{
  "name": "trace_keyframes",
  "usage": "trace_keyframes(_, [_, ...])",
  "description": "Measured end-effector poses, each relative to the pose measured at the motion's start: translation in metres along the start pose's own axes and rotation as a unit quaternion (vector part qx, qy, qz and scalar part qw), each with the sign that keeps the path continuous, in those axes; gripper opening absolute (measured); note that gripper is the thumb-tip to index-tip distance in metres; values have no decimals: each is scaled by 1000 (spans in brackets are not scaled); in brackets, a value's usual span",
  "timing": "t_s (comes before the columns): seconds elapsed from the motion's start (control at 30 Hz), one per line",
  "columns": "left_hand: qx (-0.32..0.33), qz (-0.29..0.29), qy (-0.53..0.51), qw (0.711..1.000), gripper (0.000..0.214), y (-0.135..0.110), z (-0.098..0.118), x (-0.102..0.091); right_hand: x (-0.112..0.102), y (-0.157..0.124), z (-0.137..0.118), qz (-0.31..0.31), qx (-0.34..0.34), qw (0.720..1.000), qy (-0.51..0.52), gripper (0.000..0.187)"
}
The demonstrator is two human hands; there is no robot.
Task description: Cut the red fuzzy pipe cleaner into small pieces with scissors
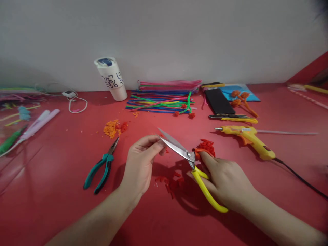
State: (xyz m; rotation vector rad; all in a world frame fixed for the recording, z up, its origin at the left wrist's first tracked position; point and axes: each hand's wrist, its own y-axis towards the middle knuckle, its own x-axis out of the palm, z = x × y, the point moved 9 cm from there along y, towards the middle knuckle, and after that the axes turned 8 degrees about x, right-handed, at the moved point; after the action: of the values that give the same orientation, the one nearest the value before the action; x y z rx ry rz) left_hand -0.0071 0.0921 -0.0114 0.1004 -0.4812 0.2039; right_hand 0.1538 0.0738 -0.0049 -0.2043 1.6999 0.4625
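Observation:
My right hand [225, 181] grips a pair of scissors [179, 150] with yellow handles, their blades parted and pointing up and left. An orange-red piece [203, 151] shows by the right thumb; whether it belongs to the scissors I cannot tell. My left hand [146, 153] is closed in a pinch right at the blade tips. Whatever sits between its fingertips is too small or hidden to name. Beneath the scissors lie loose red cut pieces [174, 184]. A heap of red pieces [207, 147] lies just beyond my right hand.
Teal-handled pliers [102, 171] lie to the left, near orange scraps [110, 128]. A yellow glue gun [248, 136] with a cord lies right. Behind are pipe cleaners [159, 99], a white tumbler [111, 80] and a black phone [219, 101]. A pink-white tool [39, 124] lies far left.

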Motion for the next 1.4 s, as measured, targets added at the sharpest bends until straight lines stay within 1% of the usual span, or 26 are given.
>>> trace_keyframes(0.13, [0,-4,7,1000,12,0,0,-1,-3,-2,-2,23,-20,1000,-3,26])
trace_keyframes(0.27, [1,-5,5,1000,12,-1,2,0,-5,-2,-3,39,-25,999,-6,27])
trace_keyframes(0.53, [17,18,18,1000,9,-1,5,-2,-13,-2,-8,76,-38,996,-27,28])
trace_keyframes(0.77, [8,38,24,999,5,-3,5,-5,-13,0,-9,65,-19,997,-36,30])
trace_keyframes(0.97, [7,39,21,999,5,-2,4,-6,-13,0,-9,71,-21,996,-41,33])
trace_keyframes(1.23, [9,34,10,999,6,-2,4,-5,-10,0,-7,55,-14,998,-24,32])
trace_keyframes(1.4, [5,41,15,999,5,-3,4,-6,-9,0,-7,49,-10,998,-26,33])
